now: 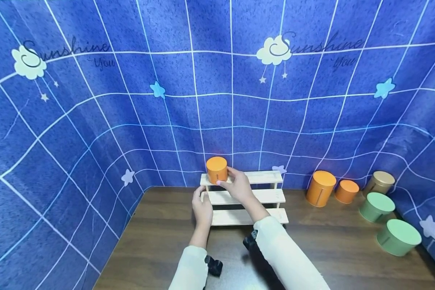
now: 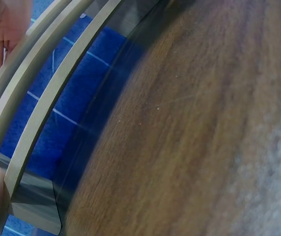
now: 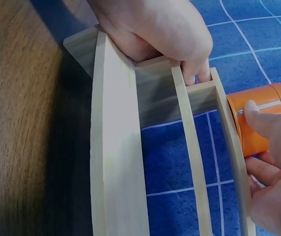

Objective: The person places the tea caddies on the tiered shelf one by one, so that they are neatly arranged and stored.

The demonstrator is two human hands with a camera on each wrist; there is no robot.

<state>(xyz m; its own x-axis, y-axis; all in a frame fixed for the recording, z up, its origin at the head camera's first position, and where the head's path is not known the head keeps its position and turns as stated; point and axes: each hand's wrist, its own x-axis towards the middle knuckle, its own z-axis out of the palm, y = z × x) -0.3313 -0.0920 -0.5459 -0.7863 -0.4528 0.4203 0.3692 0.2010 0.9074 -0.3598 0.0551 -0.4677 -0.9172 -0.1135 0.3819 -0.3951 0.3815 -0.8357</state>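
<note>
A three-tier wooden display stand rests on the table. On the left end of its top tier is a short round orange canister, lid up. My right hand holds this canister from the right side. In the right wrist view, the thumb lies along the orange canister, and the fingers are partly hidden behind the top board. My left hand grips the left end of the stand. Its fingers curl over the side panel in the right wrist view, where the left hand is seen close up.
To the right stand a tall orange canister, a small orange canister, a gold canister and two green canisters. A blue patterned curtain hangs behind the wooden table.
</note>
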